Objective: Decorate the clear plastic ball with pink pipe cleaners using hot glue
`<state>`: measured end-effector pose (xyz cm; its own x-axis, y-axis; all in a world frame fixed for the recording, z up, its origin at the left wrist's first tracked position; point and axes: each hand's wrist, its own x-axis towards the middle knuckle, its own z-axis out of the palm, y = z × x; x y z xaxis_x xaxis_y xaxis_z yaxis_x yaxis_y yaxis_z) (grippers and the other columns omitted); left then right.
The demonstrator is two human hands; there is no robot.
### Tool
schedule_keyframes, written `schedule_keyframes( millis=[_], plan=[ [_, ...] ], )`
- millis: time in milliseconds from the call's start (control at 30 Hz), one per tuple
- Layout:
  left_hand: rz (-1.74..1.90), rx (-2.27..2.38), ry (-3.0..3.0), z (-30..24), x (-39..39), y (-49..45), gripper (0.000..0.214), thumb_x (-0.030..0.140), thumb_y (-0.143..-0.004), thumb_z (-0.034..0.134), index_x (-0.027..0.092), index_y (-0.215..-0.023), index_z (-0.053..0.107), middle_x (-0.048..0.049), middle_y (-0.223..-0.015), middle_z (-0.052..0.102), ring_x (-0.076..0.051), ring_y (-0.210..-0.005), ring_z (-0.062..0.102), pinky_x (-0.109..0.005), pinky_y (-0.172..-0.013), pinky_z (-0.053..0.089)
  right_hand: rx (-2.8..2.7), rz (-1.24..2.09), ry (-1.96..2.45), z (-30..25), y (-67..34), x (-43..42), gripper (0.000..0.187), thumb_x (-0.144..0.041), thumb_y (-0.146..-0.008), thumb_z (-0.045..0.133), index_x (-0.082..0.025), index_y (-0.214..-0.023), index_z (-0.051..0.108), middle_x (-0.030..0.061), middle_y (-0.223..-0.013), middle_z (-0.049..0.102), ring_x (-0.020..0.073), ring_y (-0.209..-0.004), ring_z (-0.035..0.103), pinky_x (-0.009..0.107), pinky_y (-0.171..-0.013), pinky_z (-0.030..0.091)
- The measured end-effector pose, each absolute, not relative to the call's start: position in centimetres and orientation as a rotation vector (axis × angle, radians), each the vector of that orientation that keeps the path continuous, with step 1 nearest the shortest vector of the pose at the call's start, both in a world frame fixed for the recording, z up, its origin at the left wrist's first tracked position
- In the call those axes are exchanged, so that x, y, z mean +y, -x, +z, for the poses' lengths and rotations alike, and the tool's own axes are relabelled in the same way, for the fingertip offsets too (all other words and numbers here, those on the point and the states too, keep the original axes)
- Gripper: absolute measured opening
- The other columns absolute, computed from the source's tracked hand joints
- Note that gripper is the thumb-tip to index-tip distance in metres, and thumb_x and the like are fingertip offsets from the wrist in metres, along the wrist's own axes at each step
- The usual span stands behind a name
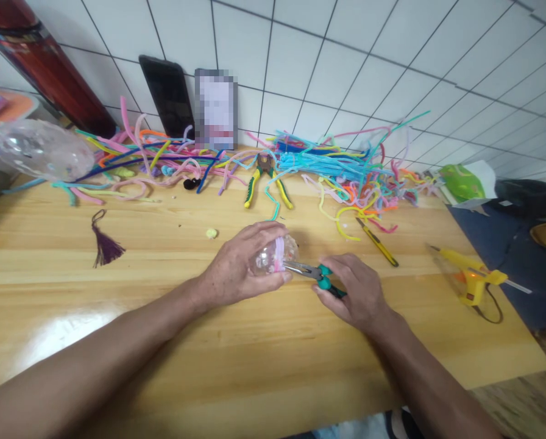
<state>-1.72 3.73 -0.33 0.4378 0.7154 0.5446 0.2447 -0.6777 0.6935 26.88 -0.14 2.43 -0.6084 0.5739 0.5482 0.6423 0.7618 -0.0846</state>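
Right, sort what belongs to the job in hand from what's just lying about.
Belongs to the job:
clear rounded object, in the left hand
green-handled needle-nose pliers, in the right hand
pipe cleaners and glue gun, probably

Apparently just lying about:
black phone
purple tassel
red cylinder

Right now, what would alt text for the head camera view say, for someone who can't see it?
The left hand grips a clear rounded object with a pink-and-lilac band, while the right hand holds green-handled pliers, tips at the band. Beyond, colourful fuzzy stems lie heaped along a wooden table.
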Motion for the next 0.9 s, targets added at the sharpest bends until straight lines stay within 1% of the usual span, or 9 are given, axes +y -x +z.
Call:
schedule_keyframes(
  millis=[167, 300, 467, 700, 900],
  plan=[
    [1.189, 0.802, -2.165, -0.4, 3.7, 1.7, 0.066, 0.037, -0.091, 0.083, 0.023, -0.15, 0.06, -0.0179, -0.147, 0.07, -0.034, -0.141, 0.065, -0.055, -0.119, 0.053, -2.397, -0.148, 0.912, 2.4, -26.9, -0.1, 0.045, -0.026, -0.099, 0.067, -0.02, -0.142, 0.054, 0.0125, -0.104, 0.08, 0.0275, -0.088, 0.075, 0.04, -0.075, 0.064],
    [1.2, 0.803, -2.162, -0.6, 3.8, 1.6, 0.065, 0.038, -0.091, 0.083, 0.024, -0.15, 0.06, -0.0172, -0.147, 0.07, -0.034, -0.141, 0.065, -0.055, -0.119, 0.054, -2.401, -0.162, 0.906, 2.3, -26.8, -0.1, 0.042, -0.026, -0.1, 0.066, -0.018, -0.139, 0.055, 0.0134, -0.103, 0.08, 0.0276, -0.088, 0.075, 0.039, -0.075, 0.064],
    [1.201, 0.796, -2.162, -0.6, 3.8, 1.6, 0.065, 0.039, -0.091, 0.083, 0.023, -0.15, 0.06, -0.0176, -0.147, 0.07, -0.033, -0.14, 0.065, -0.054, -0.118, 0.054, -2.393, -0.166, 0.915, 2.3, -26.8, -0.1, 0.042, -0.029, -0.1, 0.066, -0.019, -0.14, 0.056, 0.0122, -0.104, 0.08, 0.0278, -0.089, 0.076, 0.04, -0.075, 0.064],
    [1.189, 0.812, -2.156, -0.6, 3.8, 1.6, 0.065, 0.038, -0.09, 0.083, 0.024, -0.15, 0.061, -0.0177, -0.146, 0.07, -0.035, -0.141, 0.065, -0.055, -0.119, 0.054, -2.324, -0.115, 0.939, 2.7, -27.7, -0.2, 0.052, -0.027, -0.094, 0.072, -0.023, -0.143, 0.055, 0.0116, -0.104, 0.079, 0.0285, -0.089, 0.076, 0.041, -0.075, 0.064],
    [1.18, 0.802, -2.158, -0.5, 3.8, 1.7, 0.068, 0.038, -0.09, 0.083, 0.026, -0.152, 0.059, -0.0167, -0.148, 0.07, -0.034, -0.141, 0.065, -0.057, -0.119, 0.054, -2.36, -0.111, 0.919, 2.5, -27.0, -0.2, 0.049, -0.026, -0.096, 0.069, -0.024, -0.143, 0.056, 0.0104, -0.107, 0.081, 0.0276, -0.09, 0.078, 0.042, -0.077, 0.063]
  ],
)
